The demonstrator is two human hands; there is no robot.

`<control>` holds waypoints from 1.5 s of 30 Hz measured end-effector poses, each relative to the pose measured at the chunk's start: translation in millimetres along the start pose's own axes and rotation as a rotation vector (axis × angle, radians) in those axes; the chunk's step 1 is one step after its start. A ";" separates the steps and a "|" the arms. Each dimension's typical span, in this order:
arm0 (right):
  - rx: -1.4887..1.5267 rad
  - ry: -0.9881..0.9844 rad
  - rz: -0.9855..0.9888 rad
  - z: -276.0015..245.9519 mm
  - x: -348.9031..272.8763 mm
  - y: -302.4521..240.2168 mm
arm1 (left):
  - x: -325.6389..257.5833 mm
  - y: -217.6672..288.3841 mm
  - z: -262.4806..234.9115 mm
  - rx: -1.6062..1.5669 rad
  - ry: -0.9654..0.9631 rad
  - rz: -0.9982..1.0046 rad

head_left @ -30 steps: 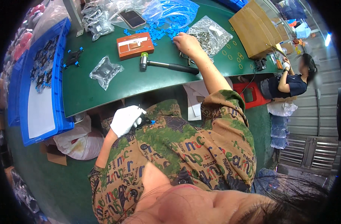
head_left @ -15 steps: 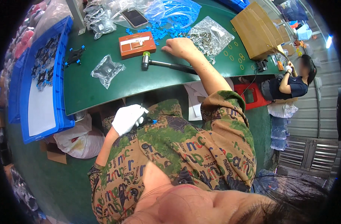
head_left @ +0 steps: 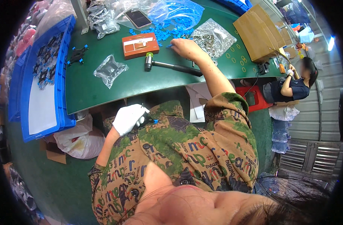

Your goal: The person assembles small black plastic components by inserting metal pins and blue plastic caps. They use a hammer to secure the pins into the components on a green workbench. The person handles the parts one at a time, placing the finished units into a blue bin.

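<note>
My left hand point(head_left: 128, 117), in a white glove, is held close to my chest below the table edge, closed on a small black part with a blue piece point(head_left: 152, 120). My bare right hand point(head_left: 185, 46) reaches out over the green table point(head_left: 104, 90), its fingertips pinching a small blue piece from the scatter of blue pieces point(head_left: 160, 33). A black mallet with a pale head point(head_left: 171, 66) lies just below that hand. An orange-brown block point(head_left: 140, 45) sits to the left of the hand.
A blue tray point(head_left: 47, 86) with black parts stands at the left. Clear plastic bags of parts point(head_left: 110, 69), a phone point(head_left: 138, 18), a cardboard box point(head_left: 258, 33) and yellow rings lie on the table. Another person point(head_left: 291, 82) sits at the right.
My right hand has moved left and nearer, from the clear bag of metal parts to the blue pieces beside the orange-brown block. The gloved left hand has stayed put.
</note>
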State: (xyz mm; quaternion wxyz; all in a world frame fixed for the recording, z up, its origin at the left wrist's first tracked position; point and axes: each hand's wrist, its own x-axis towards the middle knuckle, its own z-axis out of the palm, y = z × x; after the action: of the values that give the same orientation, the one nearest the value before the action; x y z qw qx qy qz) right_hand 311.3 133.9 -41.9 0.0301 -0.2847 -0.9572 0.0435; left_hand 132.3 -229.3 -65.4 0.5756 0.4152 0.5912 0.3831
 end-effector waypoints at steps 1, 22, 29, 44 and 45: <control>-0.006 -0.019 0.024 -3.8 -2.3 -1.8 | -0.4 0.6 0.9 -0.003 0.001 -0.003; 0.707 -0.609 -0.508 -6.5 -86.9 -146.6 | 1.2 -1.8 0.5 0.047 -0.022 -0.012; 0.722 -0.653 -0.489 -7.6 -85.9 -154.0 | 2.1 0.1 1.0 0.136 -0.015 0.040; 0.671 -0.671 -0.520 -12.0 -86.4 -154.1 | 2.8 3.1 0.9 0.245 -0.068 0.086; 0.672 -0.688 -0.506 -13.7 -86.8 -155.1 | 3.0 2.5 1.3 0.274 -0.075 0.082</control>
State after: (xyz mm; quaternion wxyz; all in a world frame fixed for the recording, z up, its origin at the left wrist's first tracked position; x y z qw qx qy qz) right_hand 300.9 -42.0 -15.5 -0.1859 0.0104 -0.8838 0.4292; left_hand 133.7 -225.6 -64.2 0.5192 0.5275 0.5986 0.3062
